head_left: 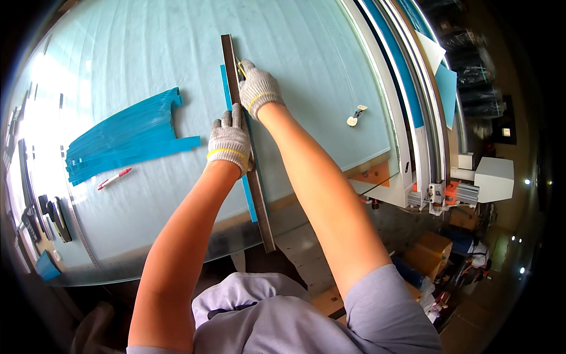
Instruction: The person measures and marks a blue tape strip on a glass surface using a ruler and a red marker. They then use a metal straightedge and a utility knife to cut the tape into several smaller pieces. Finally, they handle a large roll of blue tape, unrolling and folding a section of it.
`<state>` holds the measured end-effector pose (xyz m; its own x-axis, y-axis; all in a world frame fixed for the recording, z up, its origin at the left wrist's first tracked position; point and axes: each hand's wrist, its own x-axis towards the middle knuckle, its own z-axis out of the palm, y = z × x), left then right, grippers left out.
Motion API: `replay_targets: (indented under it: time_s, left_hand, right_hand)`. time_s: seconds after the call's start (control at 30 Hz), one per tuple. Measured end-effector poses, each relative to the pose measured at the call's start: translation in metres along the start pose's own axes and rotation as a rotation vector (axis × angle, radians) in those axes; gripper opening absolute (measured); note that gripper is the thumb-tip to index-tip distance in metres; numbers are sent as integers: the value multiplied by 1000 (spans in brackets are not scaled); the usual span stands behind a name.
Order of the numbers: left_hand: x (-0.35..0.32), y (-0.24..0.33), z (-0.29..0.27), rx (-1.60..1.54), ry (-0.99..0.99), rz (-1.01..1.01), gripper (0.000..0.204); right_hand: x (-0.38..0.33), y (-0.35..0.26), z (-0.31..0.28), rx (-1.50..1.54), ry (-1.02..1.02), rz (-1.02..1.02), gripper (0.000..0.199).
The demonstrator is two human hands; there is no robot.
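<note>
Clasped around a slim yellow tool [241,68], the right hand [259,88] sits just beside the right edge of a long dark bar [229,58], as I see it through the head camera. Nearer the body, the left hand [229,141] lies across that bar, fingers stretched out straight. Along the bar's left edge, close to both hands, I see a narrow blue strip [227,87]. Left of the left hand are gathered blue strips [127,133], a red-and-white pen [114,179] just below them.
</note>
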<state>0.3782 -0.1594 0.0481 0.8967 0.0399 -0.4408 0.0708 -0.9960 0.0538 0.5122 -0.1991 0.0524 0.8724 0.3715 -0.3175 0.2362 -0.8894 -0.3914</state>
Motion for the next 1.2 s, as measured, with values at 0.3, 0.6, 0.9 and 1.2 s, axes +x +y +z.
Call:
replay_targets:
  time_s: [0.3,0.6,0.9,1.2]
  left_hand:
    - [-1,1,-4,-10,12,29,117]
    - [-5,4,-8,-4,9,8,118]
    - [-4,4,-1,65,16,17,132]
    - [-3,4,-4,90,-19,-2,134]
  right_hand:
    - [-78,27,13,28,-44,-8,47]
    - [-163,61,39,15,10,-77,61]
    - [-215,89,76,617,227,7,61]
    - [-230,95,103,1104,372,58,55]
